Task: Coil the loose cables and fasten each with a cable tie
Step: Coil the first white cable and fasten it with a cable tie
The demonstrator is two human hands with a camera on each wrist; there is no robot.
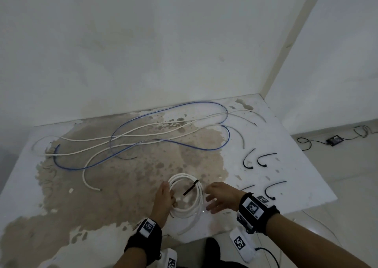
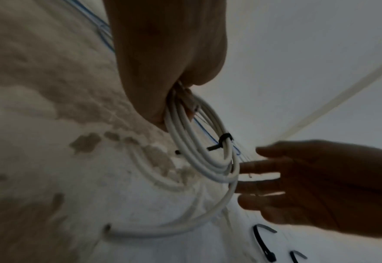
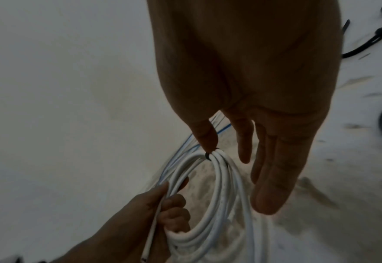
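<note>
White coil (image 1: 187,196) tied w/ 1 black tie (image 1: 191,190), held in left grip (image 1: 163,199); right grip (image 1: 219,197) released; blue cable (image 1: 143,124) to be coiled next.

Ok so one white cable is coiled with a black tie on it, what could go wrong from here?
The black cable tie binds the coiled white cable at one spot only, so if the left hand lets go, the loops might spread. The coil's loose tail trails on the stained white tabletop and could snag. The open right hand hovers beside the coil, and a careless reach could scatter the spare black ties.
</note>
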